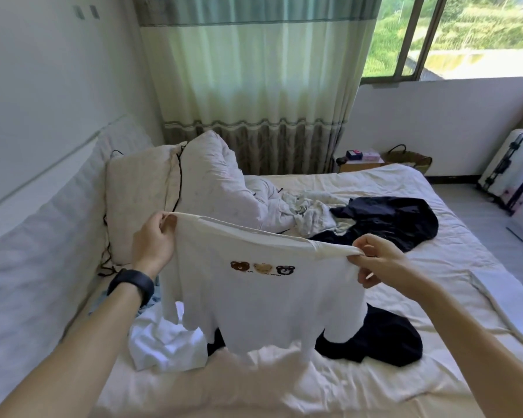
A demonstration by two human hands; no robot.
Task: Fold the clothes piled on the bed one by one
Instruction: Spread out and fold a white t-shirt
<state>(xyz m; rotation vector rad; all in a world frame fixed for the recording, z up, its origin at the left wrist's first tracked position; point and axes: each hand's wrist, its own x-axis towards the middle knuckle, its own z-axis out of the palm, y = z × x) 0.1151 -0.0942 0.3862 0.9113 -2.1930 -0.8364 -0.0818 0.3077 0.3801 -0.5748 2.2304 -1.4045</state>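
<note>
No text can be read anywhere in view.
The white T-shirt carries a row of three bear heads across its chest. A thin line of dark lettering runs just beneath them, too small and blurred to make out. On the far side of the bed, by the curtain, a dark box shows a pink mark on top, also too small to read.
</note>
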